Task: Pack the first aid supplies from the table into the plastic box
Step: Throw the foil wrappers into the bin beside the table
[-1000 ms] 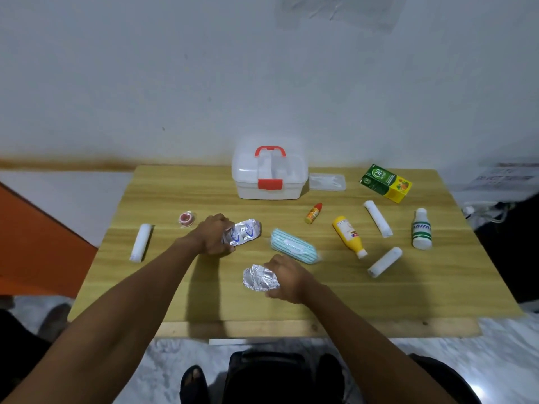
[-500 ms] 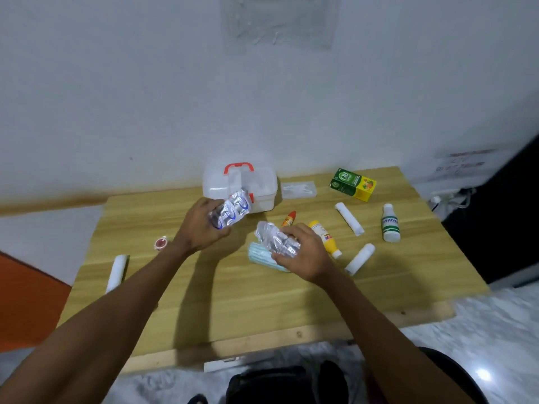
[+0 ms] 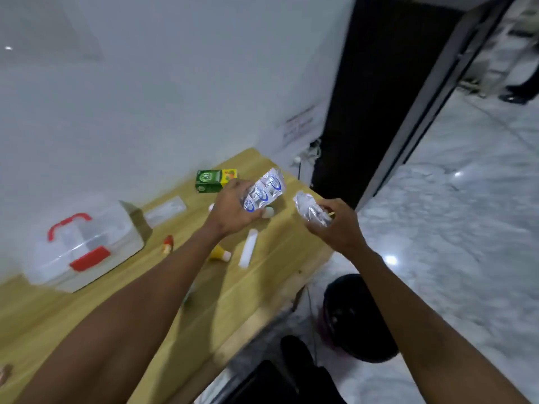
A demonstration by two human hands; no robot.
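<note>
Right now I have both hands raised above the right end of the table point(image 3: 87, 316), each closed on one foil blister pack. My left hand point(image 3: 233, 211) wraps its fingers around the pack with blue printing point(image 3: 264, 191), whose long axis points up and away to the right. My right hand point(image 3: 335, 225) pinches the plainer, crumpled pack point(image 3: 309, 209) between fingers and thumb; it sits out past the table edge, over the floor.

What matters for the coming move, as I judge it, is that the plastic box point(image 3: 87, 246) lies well off to the left of both hands, near the wall, and its lid with the red handle and red latch looks shut. The left hand is the nearer one, though both are well apart from the box. I would guess a hand has to be freed to undo the latch before anything goes in.

Counting what I can make out: two blister packs, both held; one box; one green carton point(image 3: 211, 180); one white roll point(image 3: 248, 252); one yellow bottle point(image 3: 220, 253), partly hidden by my forearm; one small red-capped bottle point(image 3: 167, 244); one clear flat packet point(image 3: 166, 209). The view is tilted and blurred, so other items may be hidden.
</note>
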